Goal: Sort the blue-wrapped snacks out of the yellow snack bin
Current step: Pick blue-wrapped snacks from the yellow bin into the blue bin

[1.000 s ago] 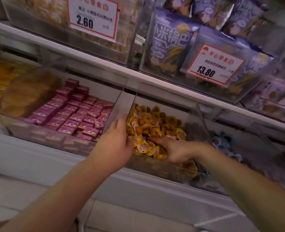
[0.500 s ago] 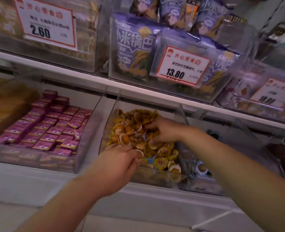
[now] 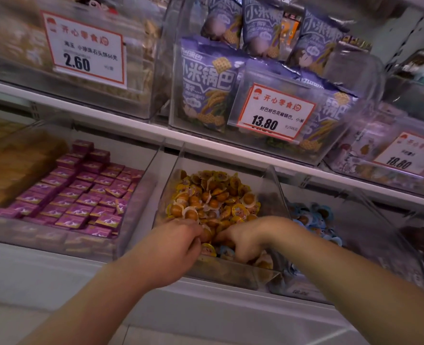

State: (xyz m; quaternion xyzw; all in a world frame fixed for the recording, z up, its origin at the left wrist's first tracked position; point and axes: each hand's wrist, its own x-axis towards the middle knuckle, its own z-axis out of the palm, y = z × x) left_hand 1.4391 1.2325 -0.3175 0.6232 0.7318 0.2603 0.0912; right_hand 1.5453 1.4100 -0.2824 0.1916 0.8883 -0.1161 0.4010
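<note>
Both hands, left hand [image 3: 178,241] and right hand [image 3: 247,239], dig curled into the yellow bin [image 3: 268,185]; a blue snack [image 3: 224,250] lies between, nearer the right; grips unclear.

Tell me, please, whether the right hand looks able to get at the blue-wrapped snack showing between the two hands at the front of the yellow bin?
Probably yes: the right hand is already in the yellow snack bin, right beside the blue-wrapped snack, with nothing covering it.
</note>
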